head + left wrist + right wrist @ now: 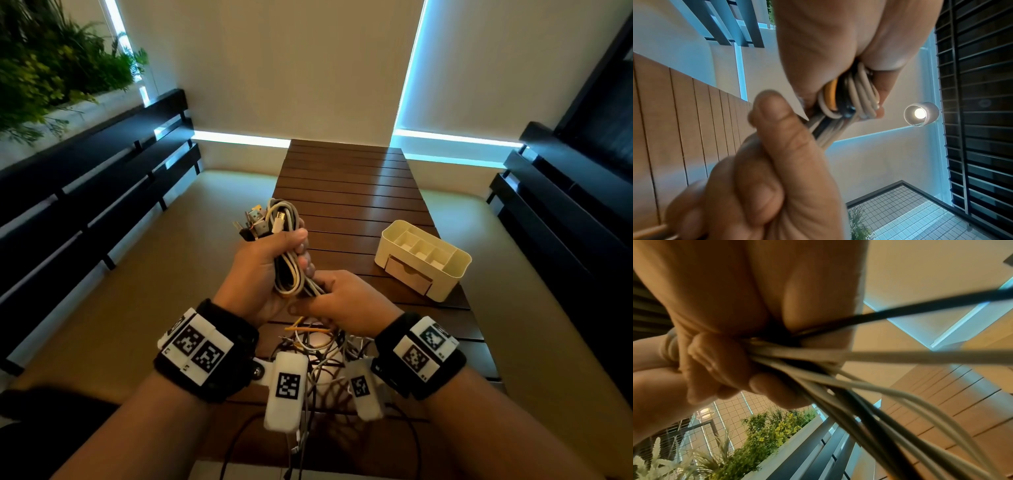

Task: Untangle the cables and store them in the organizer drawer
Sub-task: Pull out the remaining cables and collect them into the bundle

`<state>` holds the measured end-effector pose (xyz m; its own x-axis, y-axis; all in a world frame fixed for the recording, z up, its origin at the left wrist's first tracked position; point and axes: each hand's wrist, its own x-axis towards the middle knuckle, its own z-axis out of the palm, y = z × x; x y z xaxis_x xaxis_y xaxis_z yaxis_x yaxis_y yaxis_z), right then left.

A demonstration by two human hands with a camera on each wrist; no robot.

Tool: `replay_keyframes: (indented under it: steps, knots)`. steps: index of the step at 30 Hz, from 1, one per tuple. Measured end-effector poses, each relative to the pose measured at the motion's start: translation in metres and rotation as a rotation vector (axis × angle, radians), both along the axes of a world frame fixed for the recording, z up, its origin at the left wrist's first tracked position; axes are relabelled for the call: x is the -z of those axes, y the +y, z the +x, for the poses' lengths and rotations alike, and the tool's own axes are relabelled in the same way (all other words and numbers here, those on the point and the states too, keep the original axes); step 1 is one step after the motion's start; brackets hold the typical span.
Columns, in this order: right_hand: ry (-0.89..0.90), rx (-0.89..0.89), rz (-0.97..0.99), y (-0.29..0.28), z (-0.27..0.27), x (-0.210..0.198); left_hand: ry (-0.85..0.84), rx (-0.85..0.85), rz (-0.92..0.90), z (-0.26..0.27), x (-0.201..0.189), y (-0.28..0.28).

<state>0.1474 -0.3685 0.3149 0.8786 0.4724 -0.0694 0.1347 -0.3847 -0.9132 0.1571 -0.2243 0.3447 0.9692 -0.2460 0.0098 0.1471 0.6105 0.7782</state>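
While both hands work above the slatted wooden tabletop (359, 192), the left hand (255, 274) has its grip closed tight round a folded cable bundle (286, 260), thumb across the front, fingers wrapped behind. Bundle is white, cream & black leads looped together, w/ USB plugs (260, 221) sticking out the top; left wrist view also shows 1 orange strand among the loops. Right hand (346, 301) sits just below & beside the left, touching it, its grip pinching the strands that run out of the bundle's lower end. In the right wrist view the fingers (721, 363) are curled round several white leads & at least 1 black one, which fan out away from the palm.

Under both wrists, a loose cable tangle (318, 356) lies on the tabletop near edge: white, brown, black & yellow wires, still knotted together. Some black leads trail off the near edge.

Cream desk organizer (423, 258) stands on the tabletop to the right, well apart from the hands. Its top compartments hold nothing visible; its small front drawer (407, 275) looks shut.

Dark slatted benches (85, 192) flank both sides, planter w/ greenery (51, 58) upper left.
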Motion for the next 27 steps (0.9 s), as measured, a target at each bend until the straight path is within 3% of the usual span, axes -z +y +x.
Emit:
replay_keyframes:
  steps: [8, 12, 22, 27]
  knots:
    - [0.003, -0.019, -0.164, -0.019, 0.009, -0.007, 0.018, -0.070, -0.031, 0.004, -0.005, 0.019]
    - [-0.026, 0.036, -0.120, -0.041, 0.012, -0.006, 0.043, -0.118, -0.031, 0.010, -0.005, 0.042]
    - [0.010, 0.143, 0.239, -0.040, 0.023, 0.000, 0.203, 0.086, 0.227, -0.003, 0.021, 0.031]
    - [-0.017, 0.161, 0.248, -0.031, 0.023, -0.004, 0.203, 0.238, 0.239, -0.011, 0.029, 0.018]
